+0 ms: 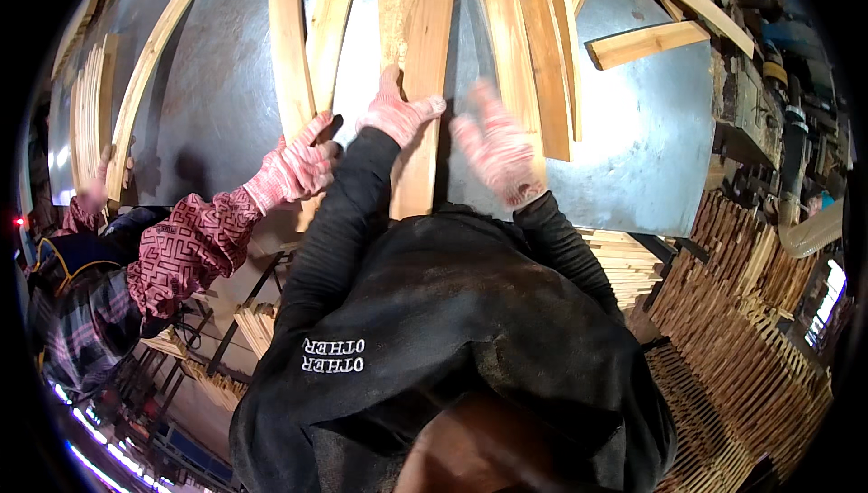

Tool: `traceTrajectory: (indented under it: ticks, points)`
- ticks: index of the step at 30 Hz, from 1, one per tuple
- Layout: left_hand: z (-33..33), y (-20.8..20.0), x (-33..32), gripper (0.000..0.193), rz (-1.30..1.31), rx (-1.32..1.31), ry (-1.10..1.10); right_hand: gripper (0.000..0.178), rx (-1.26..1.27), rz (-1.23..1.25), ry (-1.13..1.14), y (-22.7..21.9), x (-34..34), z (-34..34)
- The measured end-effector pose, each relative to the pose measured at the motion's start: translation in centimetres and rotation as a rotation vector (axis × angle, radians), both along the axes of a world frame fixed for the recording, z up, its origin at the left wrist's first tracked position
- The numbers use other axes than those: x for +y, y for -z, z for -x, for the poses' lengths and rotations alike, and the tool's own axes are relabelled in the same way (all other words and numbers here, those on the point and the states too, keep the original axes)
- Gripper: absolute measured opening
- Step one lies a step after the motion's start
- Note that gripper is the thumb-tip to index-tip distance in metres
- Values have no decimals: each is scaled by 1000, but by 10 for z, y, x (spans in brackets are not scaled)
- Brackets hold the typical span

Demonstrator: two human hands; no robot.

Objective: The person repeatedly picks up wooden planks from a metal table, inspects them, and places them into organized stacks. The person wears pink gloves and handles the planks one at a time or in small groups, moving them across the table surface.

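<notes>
My left hand (398,115), in a pink-and-white knit glove, lies on a long wooden board (430,36) with thumb and forefinger spread. A second, rougher board (396,14) runs along its left side, partly beneath my fingers. My right hand (497,145), gloved alike and slightly blurred, hovers with fingers extended and nothing in it. It is nearest to a pale board (511,50) on the right, whose lower end it partly hides. Several more boards (547,59) lie next to that one.
A co-worker's gloved hand (294,167) is at two short boards (291,50) on the left. The metal table (633,140) carries a loose board piece (646,42) at right. Stacked wood strips (723,312) stand below right, near a pale hose (814,229).
</notes>
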State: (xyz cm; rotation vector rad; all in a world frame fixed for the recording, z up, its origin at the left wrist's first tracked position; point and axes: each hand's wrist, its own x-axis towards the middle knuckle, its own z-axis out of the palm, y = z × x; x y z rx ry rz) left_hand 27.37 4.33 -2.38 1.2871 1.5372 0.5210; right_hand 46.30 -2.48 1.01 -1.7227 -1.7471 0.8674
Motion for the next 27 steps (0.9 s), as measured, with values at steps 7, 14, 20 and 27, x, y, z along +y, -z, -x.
traceTrajectory:
  ticks: [7,14,20,27]
  points:
    - [-21,-46,20,56,332,-291,-175,83,-477,182,296,18,28,-60]
    - [-65,-17,17,57,362,-488,-68,69,-227,407,-206,-60,-21,-28]
    - [-48,101,4,41,156,-180,355,91,-342,107,584,-6,17,-143]
    - [-56,13,2,48,86,321,493,117,-535,288,435,14,36,-154]
